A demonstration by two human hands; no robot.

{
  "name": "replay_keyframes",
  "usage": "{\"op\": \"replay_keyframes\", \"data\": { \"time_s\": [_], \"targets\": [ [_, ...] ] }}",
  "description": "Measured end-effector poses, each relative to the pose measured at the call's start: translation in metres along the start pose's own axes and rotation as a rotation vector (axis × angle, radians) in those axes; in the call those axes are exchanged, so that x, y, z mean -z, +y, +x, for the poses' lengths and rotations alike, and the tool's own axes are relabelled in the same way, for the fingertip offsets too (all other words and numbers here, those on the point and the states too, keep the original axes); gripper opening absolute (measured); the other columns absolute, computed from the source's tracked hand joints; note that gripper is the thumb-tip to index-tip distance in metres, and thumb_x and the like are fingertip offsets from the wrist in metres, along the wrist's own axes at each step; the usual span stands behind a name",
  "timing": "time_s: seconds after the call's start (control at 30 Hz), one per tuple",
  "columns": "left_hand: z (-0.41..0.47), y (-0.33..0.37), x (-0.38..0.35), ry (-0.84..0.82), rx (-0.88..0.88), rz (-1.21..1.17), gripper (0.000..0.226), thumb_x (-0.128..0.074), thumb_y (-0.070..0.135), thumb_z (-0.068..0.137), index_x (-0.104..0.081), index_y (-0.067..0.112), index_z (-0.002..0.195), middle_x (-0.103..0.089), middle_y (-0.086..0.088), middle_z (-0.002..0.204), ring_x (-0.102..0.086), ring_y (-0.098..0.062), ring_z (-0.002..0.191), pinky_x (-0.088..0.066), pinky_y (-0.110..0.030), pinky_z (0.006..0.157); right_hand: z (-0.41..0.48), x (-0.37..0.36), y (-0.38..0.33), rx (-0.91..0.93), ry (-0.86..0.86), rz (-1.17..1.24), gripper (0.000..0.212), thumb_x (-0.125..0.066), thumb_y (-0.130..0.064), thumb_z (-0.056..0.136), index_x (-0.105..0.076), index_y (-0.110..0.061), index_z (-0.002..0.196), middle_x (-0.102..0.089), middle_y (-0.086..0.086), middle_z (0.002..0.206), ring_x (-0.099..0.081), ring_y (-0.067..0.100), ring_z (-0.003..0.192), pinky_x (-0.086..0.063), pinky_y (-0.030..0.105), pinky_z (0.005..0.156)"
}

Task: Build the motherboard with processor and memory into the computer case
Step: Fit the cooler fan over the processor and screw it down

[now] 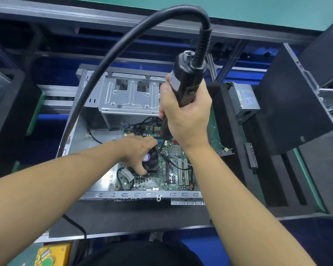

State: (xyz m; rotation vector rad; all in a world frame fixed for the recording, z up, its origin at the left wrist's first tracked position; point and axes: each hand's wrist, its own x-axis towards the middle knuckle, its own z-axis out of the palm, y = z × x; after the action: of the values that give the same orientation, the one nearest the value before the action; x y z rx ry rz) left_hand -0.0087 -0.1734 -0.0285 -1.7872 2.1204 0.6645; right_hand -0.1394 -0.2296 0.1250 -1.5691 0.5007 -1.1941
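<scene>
Right grip is clamped round the driver, which is held upright. Its cord arcs off the top and away left. Left grip, just below-left of the right grip, is wrapped on the fan, thumb on the near edge and fingers over the far edge. The bit is seen dropping from under the right grip toward the fan's far right corner. Tip seating can't be told.

The fan sits on the board, which is laid flat in the case on the desk.

Step judged: cooler screw being driven. The driver should be kept plumb and the fan held square and pressed down against the torque. The wire should be kept off the bit. Screws are best run down diagonally and snugged last.
</scene>
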Motion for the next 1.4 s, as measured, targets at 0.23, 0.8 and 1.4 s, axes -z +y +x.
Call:
{"op": "replay_keyframes", "data": {
  "time_s": [0.23, 0.8, 1.4],
  "targets": [
    [0.000, -0.002, -0.004, 0.012, 0.000, 0.000, 0.082, -0.074, 0.066, 0.058, -0.034, 0.021, 0.114, -0.034, 0.007, 0.095, -0.048, -0.019, 0.086, -0.037, -0.037, 0.078, 0.020, 0.014, 0.007, -0.075, 0.032, 0.063, 0.016, -0.062, -0.023, 0.085, -0.053, -0.012, 0.092, -0.053, 0.009, 0.061, -0.052, 0.027, 0.044, -0.045, 0.032, 0.050],
    [0.000, -0.003, -0.007, 0.033, -0.005, -0.013, 0.082, -0.063, 0.073, 0.052, -0.028, 0.026, 0.110, -0.035, 0.007, 0.094, -0.045, -0.017, 0.086, -0.031, -0.035, 0.079, -0.005, 0.004, 0.004, -0.003, 0.023, 0.045, 0.013, -0.064, -0.022, 0.087, -0.052, -0.018, 0.087, -0.047, 0.026, 0.067, -0.046, 0.040, 0.050, -0.042, 0.049, 0.045],
    [-0.002, -0.002, -0.007, 0.074, 0.007, 0.002, 0.078, -0.065, 0.069, 0.050, -0.033, 0.023, 0.104, -0.038, 0.007, 0.092, -0.048, -0.019, 0.083, -0.027, -0.034, 0.071, -0.001, -0.003, 0.004, -0.041, -0.031, 0.012, 0.013, -0.067, -0.025, 0.085, -0.054, -0.029, 0.084, -0.051, 0.016, 0.068, -0.048, 0.043, 0.056, -0.045, 0.052, 0.050]
  ]
}}
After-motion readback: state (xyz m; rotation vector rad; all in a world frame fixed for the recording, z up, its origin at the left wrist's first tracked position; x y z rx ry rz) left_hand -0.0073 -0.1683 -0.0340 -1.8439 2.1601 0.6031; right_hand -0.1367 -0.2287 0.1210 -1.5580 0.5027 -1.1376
